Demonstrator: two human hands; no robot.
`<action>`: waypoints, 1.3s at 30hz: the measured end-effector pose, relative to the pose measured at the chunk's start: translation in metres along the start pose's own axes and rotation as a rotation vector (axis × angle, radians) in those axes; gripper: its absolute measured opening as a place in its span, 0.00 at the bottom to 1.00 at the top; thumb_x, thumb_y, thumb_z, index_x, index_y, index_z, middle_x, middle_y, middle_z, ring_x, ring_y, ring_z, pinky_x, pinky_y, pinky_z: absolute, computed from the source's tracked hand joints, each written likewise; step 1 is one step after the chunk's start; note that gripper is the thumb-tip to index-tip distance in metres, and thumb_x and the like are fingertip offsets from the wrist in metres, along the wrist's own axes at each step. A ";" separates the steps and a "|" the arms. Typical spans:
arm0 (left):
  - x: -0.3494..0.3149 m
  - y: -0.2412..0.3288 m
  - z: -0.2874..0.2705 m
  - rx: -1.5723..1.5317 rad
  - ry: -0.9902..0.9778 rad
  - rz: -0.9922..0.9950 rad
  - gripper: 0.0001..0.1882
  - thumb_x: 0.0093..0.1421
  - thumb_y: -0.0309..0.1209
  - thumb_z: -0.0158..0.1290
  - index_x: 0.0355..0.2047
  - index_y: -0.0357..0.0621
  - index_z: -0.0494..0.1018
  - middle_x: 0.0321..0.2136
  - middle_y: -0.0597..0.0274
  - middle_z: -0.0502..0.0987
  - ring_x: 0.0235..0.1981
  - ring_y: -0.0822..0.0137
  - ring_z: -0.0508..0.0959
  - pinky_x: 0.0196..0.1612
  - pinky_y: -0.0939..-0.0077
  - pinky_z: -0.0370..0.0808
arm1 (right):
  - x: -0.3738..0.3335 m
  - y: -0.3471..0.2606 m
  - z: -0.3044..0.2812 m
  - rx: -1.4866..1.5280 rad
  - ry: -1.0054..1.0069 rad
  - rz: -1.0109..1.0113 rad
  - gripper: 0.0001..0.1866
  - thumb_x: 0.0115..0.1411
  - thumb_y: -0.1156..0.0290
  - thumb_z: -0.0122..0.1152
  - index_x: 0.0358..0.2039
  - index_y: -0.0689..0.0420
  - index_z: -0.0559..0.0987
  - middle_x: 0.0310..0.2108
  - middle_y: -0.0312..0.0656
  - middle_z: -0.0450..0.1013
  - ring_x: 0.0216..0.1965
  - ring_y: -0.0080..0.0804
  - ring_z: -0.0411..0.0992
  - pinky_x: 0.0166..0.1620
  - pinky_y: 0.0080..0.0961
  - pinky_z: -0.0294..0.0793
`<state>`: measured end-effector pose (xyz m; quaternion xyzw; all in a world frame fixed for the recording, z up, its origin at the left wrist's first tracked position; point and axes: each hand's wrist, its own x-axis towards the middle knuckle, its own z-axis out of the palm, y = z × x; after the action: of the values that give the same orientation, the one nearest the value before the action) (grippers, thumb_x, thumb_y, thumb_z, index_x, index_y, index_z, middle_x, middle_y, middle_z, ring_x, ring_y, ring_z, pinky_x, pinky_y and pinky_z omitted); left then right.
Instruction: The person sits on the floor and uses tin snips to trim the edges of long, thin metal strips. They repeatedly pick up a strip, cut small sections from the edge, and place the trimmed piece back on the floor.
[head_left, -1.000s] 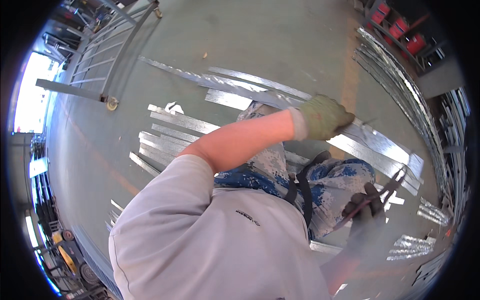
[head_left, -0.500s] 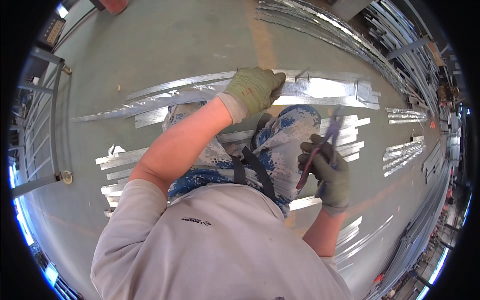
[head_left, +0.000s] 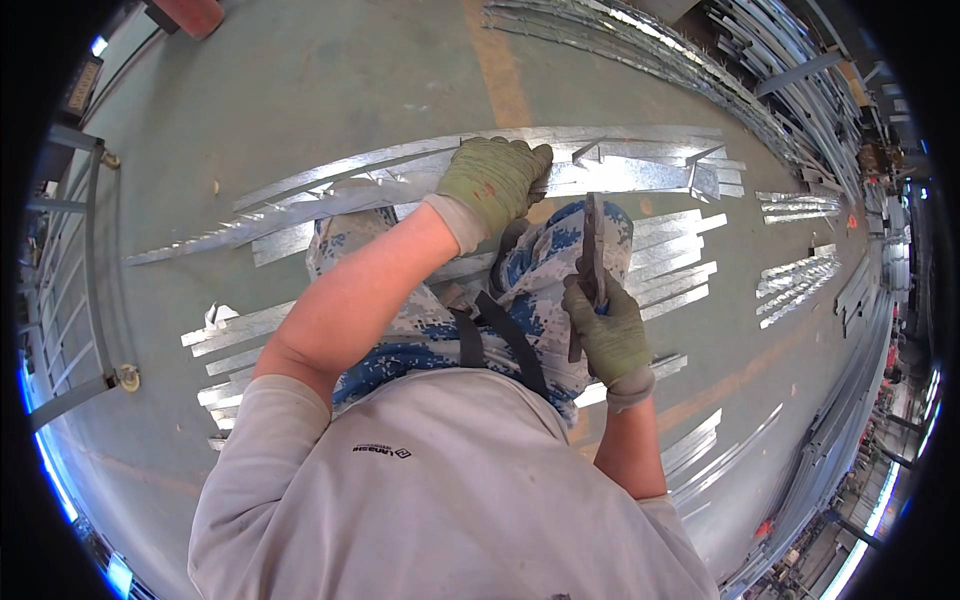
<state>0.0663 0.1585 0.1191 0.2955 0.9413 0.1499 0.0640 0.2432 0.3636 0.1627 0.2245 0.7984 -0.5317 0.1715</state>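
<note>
Seen from above, a person crouches over a grey-green concrete floor. Their pale shirt and blue-patterned trousers fill the lower middle and hide the feet and much of the floor under them. The left hand, in a green glove, presses flat, fingers spread wide, on a long shiny metal strip lying across the floor in front of the knees; the strip's middle is hidden beneath the glove. The right hand, also gloved, is closed around a dark hand tool held upright above the right knee; its lower end disappears into the fist, and its exact kind is hard to make out. More cut strips lie in rows to the left and right, some partly covered by the legs. An orange painted line runs up the floor. A grey metal railing stands at the left edge, bent by the lens. Long metal profiles are stacked along the upper right, blurred toward the rim.
</note>
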 end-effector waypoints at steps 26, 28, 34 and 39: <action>0.002 -0.006 0.010 -0.131 -0.109 0.072 0.27 0.78 0.55 0.55 0.55 0.41 0.78 0.44 0.46 0.87 0.49 0.42 0.88 0.52 0.44 0.81 | 0.011 -0.001 0.014 0.108 -0.045 0.162 0.39 0.67 0.60 0.75 0.75 0.64 0.75 0.39 0.38 0.78 0.32 0.24 0.76 0.33 0.26 0.79; 0.003 -0.005 0.014 -0.116 -0.112 0.063 0.26 0.78 0.54 0.55 0.54 0.42 0.78 0.43 0.46 0.87 0.48 0.42 0.88 0.52 0.43 0.81 | 0.013 0.003 0.020 0.088 -0.027 0.166 0.39 0.67 0.60 0.75 0.74 0.64 0.75 0.39 0.38 0.78 0.32 0.25 0.76 0.33 0.27 0.79; 0.006 -0.003 0.018 -0.091 -0.099 0.059 0.26 0.78 0.54 0.55 0.56 0.42 0.78 0.44 0.47 0.88 0.49 0.44 0.88 0.53 0.44 0.82 | 0.019 0.013 0.028 0.085 0.011 0.153 0.37 0.68 0.60 0.75 0.72 0.64 0.75 0.37 0.38 0.78 0.29 0.27 0.76 0.31 0.28 0.78; 0.013 -0.007 0.026 -0.104 -0.121 0.056 0.28 0.78 0.54 0.55 0.59 0.41 0.78 0.44 0.47 0.89 0.49 0.44 0.89 0.54 0.45 0.82 | 0.022 -0.003 0.027 0.091 -0.015 0.189 0.35 0.68 0.60 0.73 0.71 0.63 0.77 0.37 0.40 0.79 0.28 0.27 0.76 0.31 0.29 0.78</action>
<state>0.0575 0.1665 0.0917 0.3267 0.9180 0.1822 0.1320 0.2241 0.3414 0.1442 0.3025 0.7473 -0.5506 0.2165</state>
